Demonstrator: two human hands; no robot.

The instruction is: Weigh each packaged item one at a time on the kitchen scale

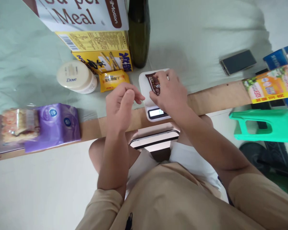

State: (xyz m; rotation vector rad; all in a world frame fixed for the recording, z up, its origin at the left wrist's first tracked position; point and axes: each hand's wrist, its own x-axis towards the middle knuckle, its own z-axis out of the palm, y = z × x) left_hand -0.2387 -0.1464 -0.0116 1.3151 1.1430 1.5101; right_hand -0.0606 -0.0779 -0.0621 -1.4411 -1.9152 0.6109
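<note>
One fingertip pressing down could skew the reading! Right hand point(171, 91) arches over the brown packet point(154, 85) on the near-edge white scale point(148, 101), grip unclear; left hand point(120, 103), half-curled, seemingly empty, hovers left.

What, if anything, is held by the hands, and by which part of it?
The right hand appears to pinch the brown packet by its right end, over the digital scale; the left hand shows nothing held.
</note>
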